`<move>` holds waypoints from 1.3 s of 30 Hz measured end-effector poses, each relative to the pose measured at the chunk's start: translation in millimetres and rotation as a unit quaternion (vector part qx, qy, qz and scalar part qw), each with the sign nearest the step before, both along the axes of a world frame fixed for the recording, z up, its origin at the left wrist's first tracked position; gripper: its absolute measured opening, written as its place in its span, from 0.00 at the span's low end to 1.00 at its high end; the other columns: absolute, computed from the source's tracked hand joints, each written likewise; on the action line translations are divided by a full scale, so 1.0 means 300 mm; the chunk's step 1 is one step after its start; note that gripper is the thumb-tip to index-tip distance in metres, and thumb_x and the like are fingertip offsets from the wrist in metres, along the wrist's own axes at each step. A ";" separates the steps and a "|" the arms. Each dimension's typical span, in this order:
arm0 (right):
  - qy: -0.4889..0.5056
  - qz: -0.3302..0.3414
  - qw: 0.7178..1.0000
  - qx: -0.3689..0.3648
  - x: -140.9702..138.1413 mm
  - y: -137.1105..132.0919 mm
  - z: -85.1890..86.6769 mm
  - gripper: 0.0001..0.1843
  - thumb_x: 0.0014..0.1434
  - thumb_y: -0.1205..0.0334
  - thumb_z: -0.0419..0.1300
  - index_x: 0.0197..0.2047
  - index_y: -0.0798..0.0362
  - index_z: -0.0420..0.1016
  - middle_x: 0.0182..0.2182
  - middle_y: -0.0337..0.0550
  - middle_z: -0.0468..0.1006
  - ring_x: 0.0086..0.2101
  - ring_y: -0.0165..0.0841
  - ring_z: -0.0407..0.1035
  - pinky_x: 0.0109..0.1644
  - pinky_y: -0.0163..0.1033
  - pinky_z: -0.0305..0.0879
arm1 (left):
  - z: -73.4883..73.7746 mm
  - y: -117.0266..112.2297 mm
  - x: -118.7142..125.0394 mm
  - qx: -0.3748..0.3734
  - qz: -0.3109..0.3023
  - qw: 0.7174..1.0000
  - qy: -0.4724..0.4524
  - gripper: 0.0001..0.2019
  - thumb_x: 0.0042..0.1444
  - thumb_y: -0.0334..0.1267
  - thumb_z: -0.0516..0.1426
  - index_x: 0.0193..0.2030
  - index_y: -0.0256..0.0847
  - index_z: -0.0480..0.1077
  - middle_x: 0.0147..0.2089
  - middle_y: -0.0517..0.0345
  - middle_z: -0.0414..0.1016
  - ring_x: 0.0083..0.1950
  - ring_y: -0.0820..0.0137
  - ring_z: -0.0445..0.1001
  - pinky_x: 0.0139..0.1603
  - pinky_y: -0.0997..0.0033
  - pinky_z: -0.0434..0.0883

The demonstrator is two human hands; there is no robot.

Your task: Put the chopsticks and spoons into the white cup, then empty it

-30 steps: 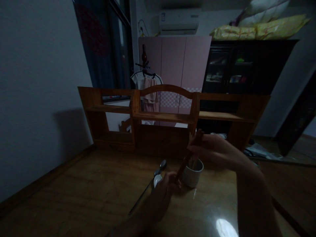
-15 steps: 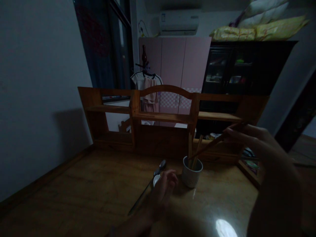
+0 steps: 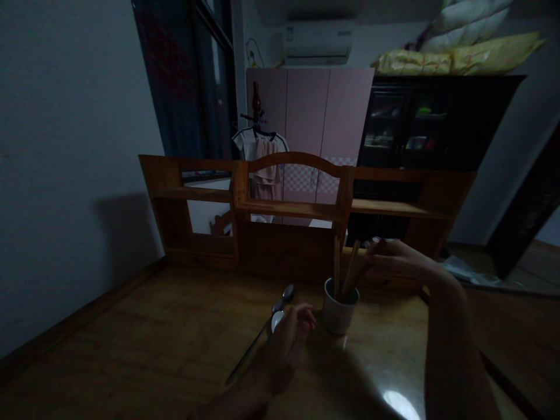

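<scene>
The 2 hands are apart. Right hand (image 3: 397,258): fingertips closed on dark brown wooden chopsticks (image 3: 359,272), count unclear, lower ends inside the round, pale grey cup (image 3: 338,318). Light brown wooden chopsticks (image 3: 336,262) also stand in this cup, upright on the glossy yellow-brown wooden table (image 3: 166,332). Left hand (image 3: 289,338): fingers loosely curled, nothing seen in grip, near a partly hidden white rounded object (image 3: 276,320) and 2 dark silvery metal spoons (image 3: 287,292).
</scene>
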State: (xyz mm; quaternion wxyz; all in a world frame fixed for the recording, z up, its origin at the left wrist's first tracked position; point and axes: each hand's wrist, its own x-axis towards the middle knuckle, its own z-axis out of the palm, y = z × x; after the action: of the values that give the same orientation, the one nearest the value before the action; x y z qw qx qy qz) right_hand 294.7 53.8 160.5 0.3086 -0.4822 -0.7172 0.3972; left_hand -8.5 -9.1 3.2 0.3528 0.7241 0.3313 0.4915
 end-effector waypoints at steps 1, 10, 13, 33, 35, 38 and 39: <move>0.010 0.005 1.000 -0.011 -0.003 0.002 -0.003 0.17 0.59 0.50 0.61 0.42 0.57 0.76 0.38 0.47 0.80 0.39 0.43 0.75 0.43 0.41 0.72 | 0.001 -0.002 0.000 -0.002 0.000 1.000 0.000 0.14 0.68 0.44 0.43 0.55 0.44 0.61 0.45 0.53 0.70 0.48 0.64 0.69 0.51 0.63 0.65; 0.025 0.020 0.998 -0.052 0.024 0.059 -0.066 0.20 0.53 0.49 0.66 0.39 0.58 0.76 0.36 0.49 0.80 0.38 0.46 0.76 0.42 0.44 0.75 | 0.001 0.000 0.000 0.004 0.008 1.000 0.010 0.15 0.68 0.45 0.43 0.54 0.44 0.62 0.45 0.53 0.71 0.48 0.64 0.69 0.51 0.62 0.64; 0.011 0.004 0.997 -0.073 0.042 0.063 -0.077 0.21 0.53 0.48 0.66 0.39 0.59 0.75 0.35 0.50 0.81 0.37 0.46 0.77 0.41 0.43 0.75 | -0.005 0.003 -0.002 0.001 0.003 1.000 0.016 0.14 0.68 0.45 0.44 0.54 0.44 0.63 0.45 0.53 0.71 0.48 0.64 0.69 0.51 0.62 0.64; 0.018 0.018 0.994 -0.109 0.045 0.065 -0.104 0.21 0.56 0.49 0.66 0.41 0.60 0.74 0.38 0.52 0.80 0.40 0.46 0.76 0.48 0.47 0.74 | -0.001 0.009 -0.001 0.000 -0.010 1.000 0.018 0.13 0.68 0.43 0.44 0.54 0.43 0.62 0.44 0.53 0.70 0.46 0.65 0.69 0.49 0.64 0.65; 0.021 0.022 0.993 -0.116 0.040 0.061 -0.108 0.21 0.56 0.49 0.66 0.42 0.60 0.74 0.40 0.53 0.79 0.41 0.46 0.76 0.49 0.48 0.74 | 0.005 0.005 -0.003 -0.004 -0.007 1.000 0.018 0.13 0.68 0.43 0.44 0.54 0.43 0.62 0.44 0.53 0.71 0.46 0.65 0.69 0.50 0.63 0.65; 0.032 0.024 0.990 -0.139 0.036 0.052 -0.115 0.21 0.55 0.50 0.67 0.44 0.57 0.74 0.41 0.53 0.79 0.41 0.46 0.76 0.48 0.49 0.74 | 0.010 0.002 -0.003 -0.006 -0.010 1.000 0.025 0.13 0.67 0.43 0.45 0.54 0.43 0.63 0.44 0.53 0.71 0.47 0.64 0.70 0.50 0.63 0.65; 0.031 0.029 0.988 -0.146 0.035 0.048 -0.114 0.21 0.55 0.50 0.67 0.45 0.57 0.74 0.42 0.53 0.79 0.41 0.46 0.76 0.47 0.48 0.75 | 0.011 0.002 -0.002 -0.004 -0.005 1.000 0.021 0.13 0.67 0.43 0.45 0.54 0.43 0.63 0.44 0.53 0.71 0.47 0.64 0.70 0.50 0.63 0.65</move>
State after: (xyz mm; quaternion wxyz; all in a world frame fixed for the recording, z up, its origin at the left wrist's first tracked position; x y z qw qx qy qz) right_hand 305.2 68.2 126.2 0.2451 -0.4887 -0.6552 0.5214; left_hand -9.2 -8.4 6.4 0.3510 0.7349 0.3366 0.4727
